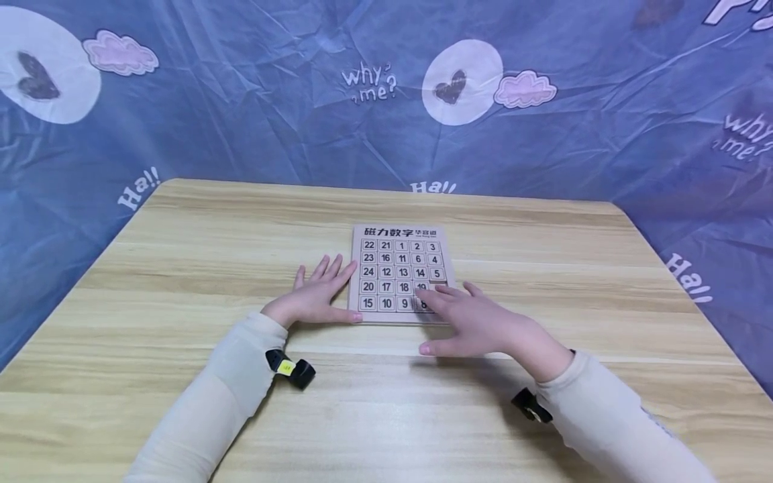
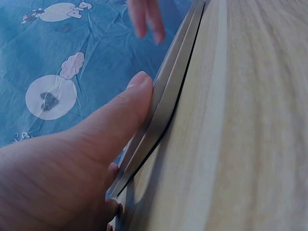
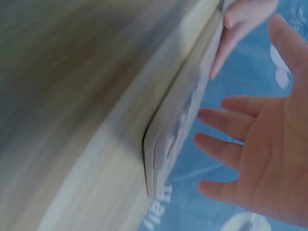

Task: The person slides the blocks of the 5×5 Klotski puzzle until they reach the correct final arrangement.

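A number sliding puzzle (image 1: 403, 231) lies flat on the table, its rows of numbered tiles facing up. My left hand (image 1: 317, 298) is at its left side, fingers spread and straight, with the thumb on the lower left corner. In the left wrist view that thumb (image 2: 120, 108) presses against the puzzle's edge (image 2: 168, 96). My right hand (image 1: 477, 325) is over the lower right corner and hides tiles there. From the right wrist, its fingers (image 3: 226, 149) show spread apart above the board, with nothing held.
The wooden table (image 1: 241, 221) extends around the puzzle on all sides. Behind it hangs a blue printed cloth (image 1: 272, 100). Each wrist wears a small black camera, such as the left one (image 1: 291, 367), over a pale sleeve (image 1: 217, 396).
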A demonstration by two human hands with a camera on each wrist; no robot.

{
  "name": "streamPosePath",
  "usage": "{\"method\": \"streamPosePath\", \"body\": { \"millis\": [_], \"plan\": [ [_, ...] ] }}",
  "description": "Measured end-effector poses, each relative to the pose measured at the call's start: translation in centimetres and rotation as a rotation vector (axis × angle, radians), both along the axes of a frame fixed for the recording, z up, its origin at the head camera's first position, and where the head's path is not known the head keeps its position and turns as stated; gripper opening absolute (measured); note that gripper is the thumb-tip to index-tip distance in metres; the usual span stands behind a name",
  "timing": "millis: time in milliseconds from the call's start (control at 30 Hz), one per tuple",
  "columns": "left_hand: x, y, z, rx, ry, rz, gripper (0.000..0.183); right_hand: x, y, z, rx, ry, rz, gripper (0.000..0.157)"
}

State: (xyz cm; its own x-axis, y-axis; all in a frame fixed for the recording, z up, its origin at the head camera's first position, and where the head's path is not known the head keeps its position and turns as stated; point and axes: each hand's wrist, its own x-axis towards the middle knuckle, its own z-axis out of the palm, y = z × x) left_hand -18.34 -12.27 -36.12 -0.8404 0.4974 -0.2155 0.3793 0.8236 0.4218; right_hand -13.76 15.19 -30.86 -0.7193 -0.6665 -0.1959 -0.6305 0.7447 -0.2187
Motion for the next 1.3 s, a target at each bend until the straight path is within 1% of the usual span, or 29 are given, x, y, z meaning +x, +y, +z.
{"method": "streamPosePath", "body": {
  "millis": [200,400,533,633,767,933,1133,1300],
  "plan": [
    [0.0,0.1,0.0,0.013,0.001,-0.007,0.101,-0.7,-2.3,-0.5,0.033,0.038,0.044,0.088],
    [-0.1,0.0,0.0,0.006,0.001,-0.005,0.101,-0.8,-4.4,-0.7,0.066,0.037,0.059,0.089],
    [0.0,0.0,0.0,-0.001,-0.008,-0.004,0.1,-0.4,-5.9,-0.9,0.08,0.065,0.096,0.09],
    [0.0,0.0,0.0,0.004,-0.004,-0.015,0.099,0.3,-6.6,-1.0,0.093,0.099,0.147,0.091],
    [0.0,-0.1,0.0,0.007,0.005,-0.019,0.098,1.2,-6.8,-1.2,0.107,0.12,0.187,0.092],
    [0.0,-0.1,0.0,0.016,0.008,-0.017,0.098,1.8,-6.4,-1.2,0.113,0.113,0.179,0.092],
    [-0.1,-0.1,-0.2,0.015,0.009,0.003,0.1,1.7,-5.7,-1.2,0.115,0.119,0.157,0.092],
    [-0.1,0.0,-0.2,0.026,0.012,-0.001,0.1,1.3,-5.4,-1.4,0.118,0.128,0.148,0.09]
  ]
}}
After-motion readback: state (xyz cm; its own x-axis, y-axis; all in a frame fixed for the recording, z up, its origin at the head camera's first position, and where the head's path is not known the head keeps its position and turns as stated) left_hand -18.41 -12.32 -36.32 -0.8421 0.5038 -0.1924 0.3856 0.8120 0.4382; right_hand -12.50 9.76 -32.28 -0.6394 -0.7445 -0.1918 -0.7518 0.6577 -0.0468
